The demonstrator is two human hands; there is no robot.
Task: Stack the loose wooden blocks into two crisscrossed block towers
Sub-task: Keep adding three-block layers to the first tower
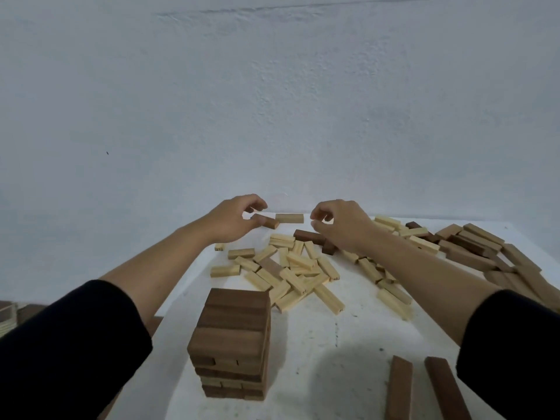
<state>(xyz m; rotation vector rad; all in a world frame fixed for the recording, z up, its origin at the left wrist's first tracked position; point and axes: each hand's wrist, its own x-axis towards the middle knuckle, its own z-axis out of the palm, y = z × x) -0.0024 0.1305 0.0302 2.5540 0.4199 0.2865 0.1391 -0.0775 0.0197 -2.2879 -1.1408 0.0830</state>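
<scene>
White table [318,344] butts against a pale wall [272,101] at its far edge. Its left edge runs diagonally toward the viewer, close beside the tower [233,338] of crisscrossed dark blocks. Bare tabletop lies in front of and to the right of the tower, as far as two long brown blocks [398,389] lying side by side but apart at the near right. Mid-table is crowded with a pile of pale blocks [291,268]. A heap of larger brown blocks [485,247] fills the far right. Both hands are out near the far edge, well beyond the tower, forearms bare, black sleeves [75,344] pushed up. Left hand [231,221]: fingers curled in a claw, index arched over, thumb tip at the near end of a brown block [269,223] lying flat; cannot tell whether a grip is made. Right hand [345,227]: fingers curled, index and thumb tips close together; cannot tell whether anything is pinched. A single pale block [289,218] lies flat between the two hands, touching neither. A dark block [309,236] lies just under the right hand's fingers, at the pile's far side.
</scene>
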